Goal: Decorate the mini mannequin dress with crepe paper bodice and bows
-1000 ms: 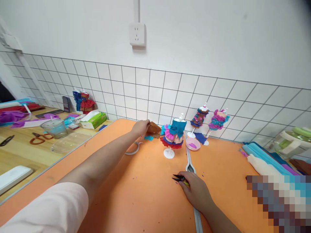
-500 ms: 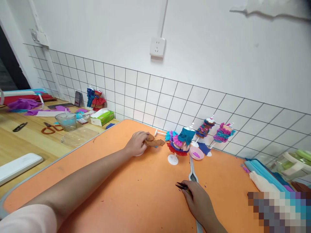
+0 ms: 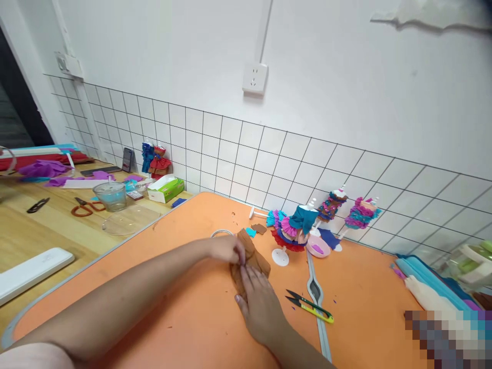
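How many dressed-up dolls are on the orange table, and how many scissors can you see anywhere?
Dressed dolls on the orange table: 3 (teal doll, middle doll, purple doll)
Scissors: 3 (yellow-green snips, orange-handled scissors, black snips)
Total: 6

The brown paper (image 3: 251,259) lay partly under the flat right hand (image 3: 261,302), which covered its near half. The left hand (image 3: 229,250) gripped and hid its left edge, so its full outline could not be told. Behind the left hand only an arc of a white ring (image 3: 221,233) showed. A pixelated patch (image 3: 448,335) blotted out the lower right corner of the worktop (image 3: 365,292). The lidded container (image 3: 474,259) was cut off by the right edge, and the pale sleeve (image 3: 34,356) by the bottom edge.
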Available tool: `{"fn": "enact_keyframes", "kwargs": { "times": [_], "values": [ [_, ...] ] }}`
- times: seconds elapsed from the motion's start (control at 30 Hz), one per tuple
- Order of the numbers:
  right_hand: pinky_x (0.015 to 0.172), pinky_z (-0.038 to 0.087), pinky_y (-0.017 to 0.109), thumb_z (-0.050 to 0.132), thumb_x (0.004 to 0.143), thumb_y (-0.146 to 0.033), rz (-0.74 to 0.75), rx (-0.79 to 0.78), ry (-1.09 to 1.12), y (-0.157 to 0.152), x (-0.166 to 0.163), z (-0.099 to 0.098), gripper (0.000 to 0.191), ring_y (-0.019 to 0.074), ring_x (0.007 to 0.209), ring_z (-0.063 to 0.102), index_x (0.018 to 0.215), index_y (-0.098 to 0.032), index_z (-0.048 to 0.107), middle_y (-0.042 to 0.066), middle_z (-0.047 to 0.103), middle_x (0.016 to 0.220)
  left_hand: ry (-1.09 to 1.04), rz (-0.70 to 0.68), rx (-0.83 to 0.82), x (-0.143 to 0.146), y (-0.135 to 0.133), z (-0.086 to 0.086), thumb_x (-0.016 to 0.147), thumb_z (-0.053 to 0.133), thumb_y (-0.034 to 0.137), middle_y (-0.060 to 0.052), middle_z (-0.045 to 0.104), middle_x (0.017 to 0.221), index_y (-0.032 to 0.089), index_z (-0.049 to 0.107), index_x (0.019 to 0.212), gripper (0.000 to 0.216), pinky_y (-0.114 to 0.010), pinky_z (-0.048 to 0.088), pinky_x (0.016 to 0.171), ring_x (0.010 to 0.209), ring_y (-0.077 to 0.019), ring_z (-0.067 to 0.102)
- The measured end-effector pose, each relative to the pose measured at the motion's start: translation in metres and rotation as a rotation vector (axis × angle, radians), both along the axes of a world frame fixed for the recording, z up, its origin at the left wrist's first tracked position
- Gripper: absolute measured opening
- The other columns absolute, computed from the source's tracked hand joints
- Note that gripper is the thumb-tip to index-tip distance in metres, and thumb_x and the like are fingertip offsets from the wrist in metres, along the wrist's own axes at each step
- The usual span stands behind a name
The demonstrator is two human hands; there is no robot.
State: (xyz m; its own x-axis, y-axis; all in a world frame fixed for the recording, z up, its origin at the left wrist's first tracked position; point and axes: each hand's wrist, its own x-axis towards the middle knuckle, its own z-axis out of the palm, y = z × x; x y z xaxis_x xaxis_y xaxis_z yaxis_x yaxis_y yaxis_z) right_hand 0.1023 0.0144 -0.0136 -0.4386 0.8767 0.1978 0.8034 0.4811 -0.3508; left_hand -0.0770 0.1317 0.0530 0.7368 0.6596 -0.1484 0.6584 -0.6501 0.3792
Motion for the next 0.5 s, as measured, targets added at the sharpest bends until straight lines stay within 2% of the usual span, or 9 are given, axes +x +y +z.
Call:
{"fn": "enact_keyframes", "kwargs": {
  "times": [0.07,0.13,0.2,0.3,0.4,0.5],
  "values": [
    [0.102,0.036,0.046,0.054,0.086,-0.032,0.035,-0.013,0.040,0.002,-0.002,-0.002,0.045,0.0291,0.123,0.046,0.131,-0.027,0.051,0.008,0.053,0.134,-0.019,0.145,0.139,-0.003,0.034,0.007,0.083,0.044,0.020,-0.005,0.071,0.106,0.019,0.066,0.110,0.034,-0.028,0.050,0.082,0.095,-0.0209,0.066],
    [0.098,0.038,0.042,0.061,0.081,-0.033,0.096,-0.018,0.094,0.003,0.000,-0.002,0.030,0.0252,0.114,0.050,0.111,-0.029,0.060,0.004,0.058,0.122,-0.031,0.232,0.270,0.000,0.063,0.009,0.087,0.046,0.027,-0.013,0.059,0.129,0.015,0.052,0.131,0.046,-0.037,0.044,0.096,0.118,-0.0283,0.055],
    [0.096,0.037,0.039,0.066,0.077,-0.034,0.166,-0.025,0.123,0.003,0.004,-0.001,0.024,0.0239,0.114,0.049,0.100,-0.026,0.060,0.002,0.056,0.126,-0.030,0.248,0.359,0.011,0.087,0.004,0.088,0.048,0.028,-0.014,0.040,0.148,0.015,0.041,0.140,0.054,-0.040,0.035,0.105,0.133,-0.0302,0.039],
    [0.098,0.033,0.039,0.065,0.079,-0.035,0.259,-0.053,0.125,0.007,0.009,0.000,0.021,0.0232,0.117,0.046,0.095,-0.024,0.057,0.000,0.051,0.137,-0.015,0.248,0.439,0.036,0.116,-0.010,0.091,0.044,0.024,-0.011,0.020,0.157,0.015,0.031,0.145,0.056,-0.038,0.028,0.110,0.141,-0.0263,0.026],
    [0.099,0.031,0.038,0.064,0.082,-0.036,0.290,-0.094,0.134,0.012,0.012,0.000,0.020,0.0221,0.116,0.047,0.096,-0.025,0.055,-0.004,0.055,0.136,0.019,0.269,0.474,0.056,0.137,-0.024,0.091,0.044,0.025,-0.011,0.024,0.156,0.016,0.032,0.144,0.055,-0.037,0.029,0.109,0.140,-0.0261,0.028],
    [0.099,0.030,0.038,0.064,0.082,-0.039,0.308,-0.112,0.141,0.015,0.013,0.002,0.021,0.0220,0.117,0.046,0.097,-0.026,0.055,-0.005,0.053,0.138,0.069,0.310,0.484,0.063,0.149,-0.030,0.087,0.053,0.030,-0.012,0.043,0.144,0.019,0.050,0.132,0.047,-0.038,0.038,0.099,0.128,-0.0293,0.042]
  ]
}}
